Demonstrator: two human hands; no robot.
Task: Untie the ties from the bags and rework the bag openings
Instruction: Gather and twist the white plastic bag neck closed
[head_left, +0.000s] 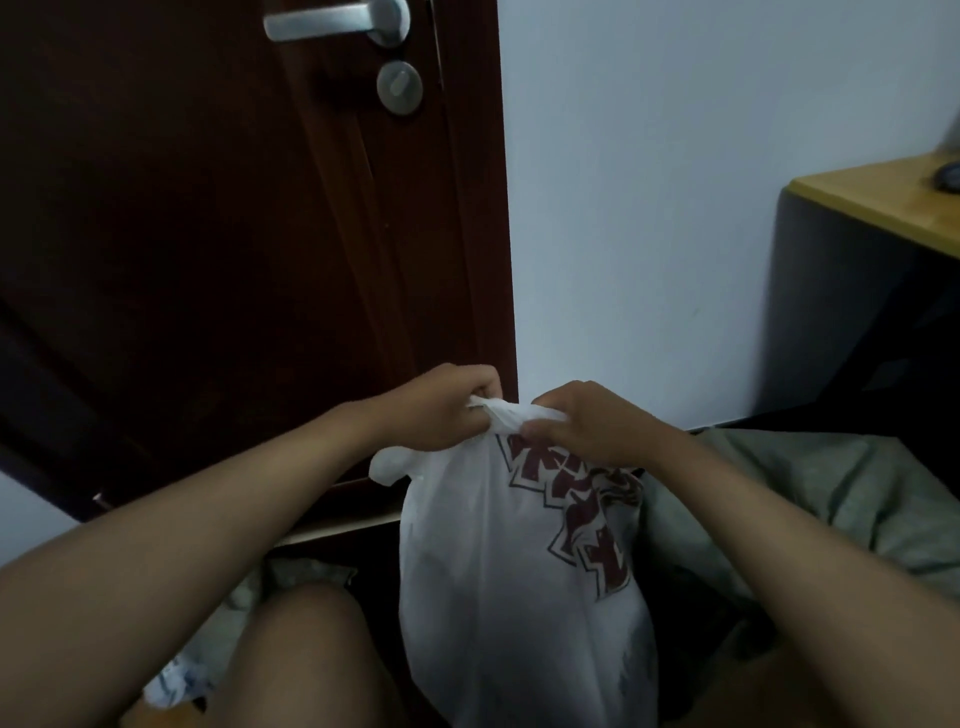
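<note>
A white plastic bag (498, 582) with dark red printed lettering stands upright between my knees, full and bulging. Its top is gathered into a twisted knot (506, 415). My left hand (441, 408) pinches the left side of that knot, fingers closed on the plastic. My right hand (587, 421) grips the right side of the same knot. One loose bag handle (389, 465) sticks out below my left hand. What is inside the bag is hidden.
A dark brown door (234, 234) with a silver handle (337, 23) stands straight ahead. A pale wall (649, 208) is to its right. A wooden desk (883, 202) is at the right edge, green bedding (831, 493) lies beneath it, and crumpled plastic (176, 680) lies by my left knee.
</note>
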